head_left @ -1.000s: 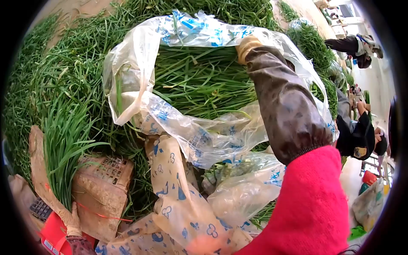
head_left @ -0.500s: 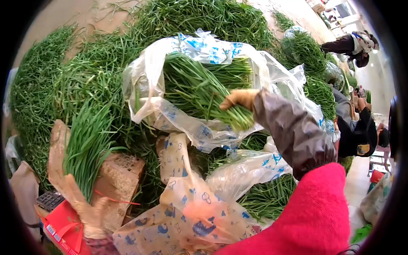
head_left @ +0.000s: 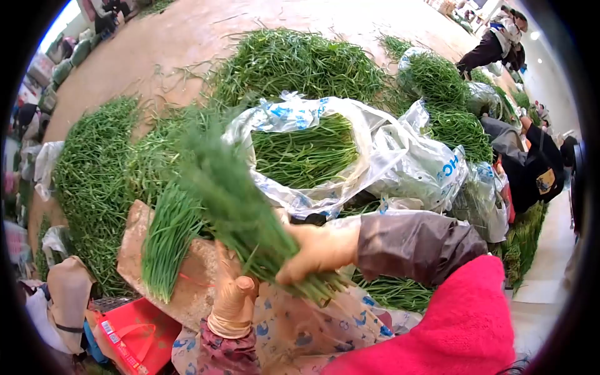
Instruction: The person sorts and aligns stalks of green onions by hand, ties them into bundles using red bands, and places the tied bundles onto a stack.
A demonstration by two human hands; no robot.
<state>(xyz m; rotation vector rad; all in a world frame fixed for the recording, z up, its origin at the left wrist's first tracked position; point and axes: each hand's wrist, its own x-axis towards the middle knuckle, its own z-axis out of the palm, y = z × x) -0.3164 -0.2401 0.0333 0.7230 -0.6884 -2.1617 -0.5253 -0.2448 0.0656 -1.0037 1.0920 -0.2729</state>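
A bunch of long green stalks point(head_left: 234, 194), blurred at its leafy end, is held by my gloved right hand point(head_left: 319, 247) near the cut ends. Just left of it, my gloved left hand point(head_left: 232, 292) has its thumb and fingers apart beside the bunch and holds nothing. A second green bunch point(head_left: 172, 234) lies on a worn brown board point(head_left: 135, 232). Behind my right hand, an open clear plastic bag point(head_left: 384, 140) with blue print contains more green stalks point(head_left: 306, 153).
Piles of loose greens point(head_left: 300, 65) lie on the floor point(head_left: 187, 31). A red bag point(head_left: 140, 331) is at the lower left. At the right are a person in black point(head_left: 531, 169), filled plastic bags point(head_left: 481, 203) and, farther back, another person point(head_left: 497, 44).
My right hand has brought a bunch out of the plastic bag toward my left hand. My left hand has moved right, away from the bunch on the board. The view has shifted.
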